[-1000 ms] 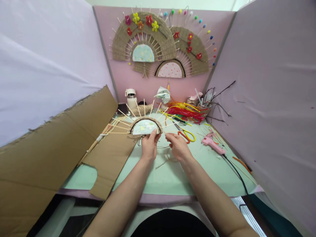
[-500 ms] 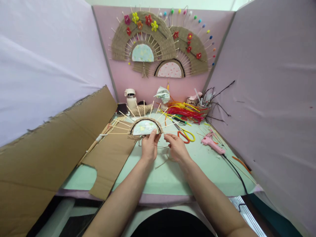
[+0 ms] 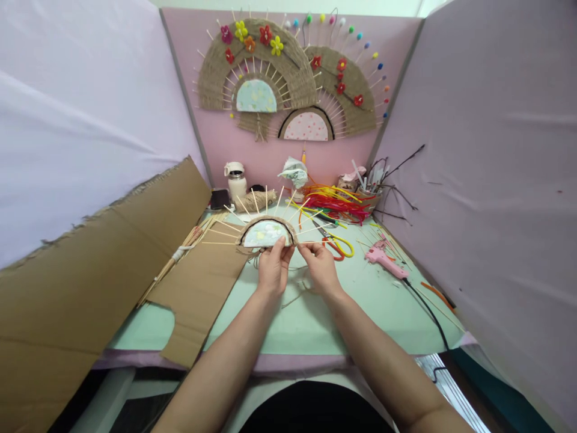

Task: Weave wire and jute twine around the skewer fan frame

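Observation:
My left hand (image 3: 272,264) grips a small half-round fan (image 3: 265,233) by its lower right edge, thumb on the front. The fan has a pale patterned centre, a black curved line, a brown border and thin wooden sticks radiating outward. At its right corner, the fingertips of my right hand (image 3: 319,264) are pinched together, close to the lowest stick. Brown twine (image 3: 295,296) trails below that hand over the tabletop; the pinched part is mostly hidden by the fingers. Scissors (image 3: 337,245) with red and yellow handles lie just beyond my right hand.
Cut cardboard (image 3: 202,264) covers the left side, with bundled sticks (image 3: 174,258) on it. A pink glue gun (image 3: 385,261) lies at right, its cord over the table edge. Behind are coloured pipe cleaners (image 3: 336,203), a twine roll (image 3: 256,201), a bottle (image 3: 236,180) and branches (image 3: 399,195).
My right hand has shifted slightly left, its fingertips closer against the fan's corner. The left hand keeps its hold on the fan. The whole view has turned a little.

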`<state>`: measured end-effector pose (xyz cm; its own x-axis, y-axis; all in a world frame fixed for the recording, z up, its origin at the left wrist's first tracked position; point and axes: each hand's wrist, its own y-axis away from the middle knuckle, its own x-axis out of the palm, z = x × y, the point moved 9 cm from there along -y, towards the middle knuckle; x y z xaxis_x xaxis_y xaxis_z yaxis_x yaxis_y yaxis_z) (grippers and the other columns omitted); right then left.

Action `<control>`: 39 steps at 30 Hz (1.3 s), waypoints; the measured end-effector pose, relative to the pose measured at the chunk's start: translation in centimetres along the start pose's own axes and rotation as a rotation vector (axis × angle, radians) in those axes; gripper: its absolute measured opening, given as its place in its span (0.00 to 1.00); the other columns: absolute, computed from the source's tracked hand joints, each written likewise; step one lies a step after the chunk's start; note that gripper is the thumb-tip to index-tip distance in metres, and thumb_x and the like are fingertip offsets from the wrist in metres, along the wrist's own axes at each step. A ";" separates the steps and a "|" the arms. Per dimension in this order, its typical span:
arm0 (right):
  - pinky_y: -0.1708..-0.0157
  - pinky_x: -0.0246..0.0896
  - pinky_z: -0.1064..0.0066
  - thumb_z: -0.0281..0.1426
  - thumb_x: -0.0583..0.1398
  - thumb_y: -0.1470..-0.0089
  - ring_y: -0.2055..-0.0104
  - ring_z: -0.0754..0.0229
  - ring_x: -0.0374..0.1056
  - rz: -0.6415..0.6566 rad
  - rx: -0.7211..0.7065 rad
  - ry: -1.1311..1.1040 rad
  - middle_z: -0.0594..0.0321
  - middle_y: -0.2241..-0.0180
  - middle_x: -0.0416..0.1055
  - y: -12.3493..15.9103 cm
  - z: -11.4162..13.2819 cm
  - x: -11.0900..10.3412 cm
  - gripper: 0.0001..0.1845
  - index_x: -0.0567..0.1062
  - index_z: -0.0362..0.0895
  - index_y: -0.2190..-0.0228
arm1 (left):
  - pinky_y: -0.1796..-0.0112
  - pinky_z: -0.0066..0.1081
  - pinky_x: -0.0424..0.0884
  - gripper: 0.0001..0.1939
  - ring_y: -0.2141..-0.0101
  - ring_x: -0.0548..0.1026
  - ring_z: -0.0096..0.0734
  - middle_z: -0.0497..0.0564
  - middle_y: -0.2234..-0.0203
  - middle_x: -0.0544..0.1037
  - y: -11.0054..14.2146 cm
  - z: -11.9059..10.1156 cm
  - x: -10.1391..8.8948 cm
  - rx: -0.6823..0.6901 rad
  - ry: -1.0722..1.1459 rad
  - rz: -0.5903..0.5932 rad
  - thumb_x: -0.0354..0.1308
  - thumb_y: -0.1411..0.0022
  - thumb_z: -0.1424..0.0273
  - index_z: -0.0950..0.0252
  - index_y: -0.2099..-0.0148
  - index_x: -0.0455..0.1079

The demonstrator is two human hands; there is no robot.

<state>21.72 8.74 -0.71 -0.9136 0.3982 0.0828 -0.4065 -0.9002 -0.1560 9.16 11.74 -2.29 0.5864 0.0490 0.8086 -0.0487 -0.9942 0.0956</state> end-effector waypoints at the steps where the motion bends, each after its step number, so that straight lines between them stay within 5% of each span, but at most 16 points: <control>1: 0.60 0.58 0.67 0.38 0.62 0.56 0.66 0.59 0.65 -0.008 -0.025 0.026 0.61 0.73 0.72 0.0 0.1 -0.1 0.12 0.75 0.40 0.74 | 0.65 0.25 0.71 0.06 0.73 0.75 0.21 0.47 0.75 0.77 0.0 0.1 0.0 -0.010 0.002 0.001 0.65 0.52 0.74 0.68 0.69 0.71; 15: 0.56 0.59 0.65 0.38 0.63 0.55 0.62 0.58 0.67 0.084 -0.083 -0.092 0.60 0.67 0.74 -0.1 -0.6 0.0 0.12 0.76 0.43 0.70 | 0.66 0.24 0.71 0.05 0.72 0.75 0.22 0.47 0.74 0.78 -0.5 -0.1 -0.3 -0.004 0.034 -0.008 0.64 0.51 0.75 0.68 0.68 0.71; 24: 0.61 0.59 0.66 0.36 0.61 0.54 0.66 0.59 0.66 0.035 -0.133 0.048 0.61 0.71 0.72 0.1 0.3 -0.3 0.10 0.76 0.42 0.72 | 0.67 0.23 0.71 0.06 0.74 0.75 0.21 0.47 0.76 0.78 0.0 0.2 0.2 -0.033 0.035 0.003 0.64 0.52 0.76 0.68 0.69 0.71; 39: 0.57 0.56 0.63 0.32 0.58 0.48 0.62 0.57 0.64 -0.099 -0.549 0.336 0.61 0.69 0.70 2.2 4.5 -1.2 0.05 0.73 0.46 0.72 | 0.70 0.21 0.70 0.04 0.75 0.74 0.21 0.48 0.78 0.76 0.1 1.3 0.2 -0.188 -0.015 0.024 0.63 0.50 0.76 0.69 0.70 0.70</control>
<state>22.01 5.53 3.24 -0.7896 0.5880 -0.1755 -0.3551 -0.6710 -0.6509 10.33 11.53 -2.84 0.5954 0.0227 0.8031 -0.2125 -0.9596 0.1846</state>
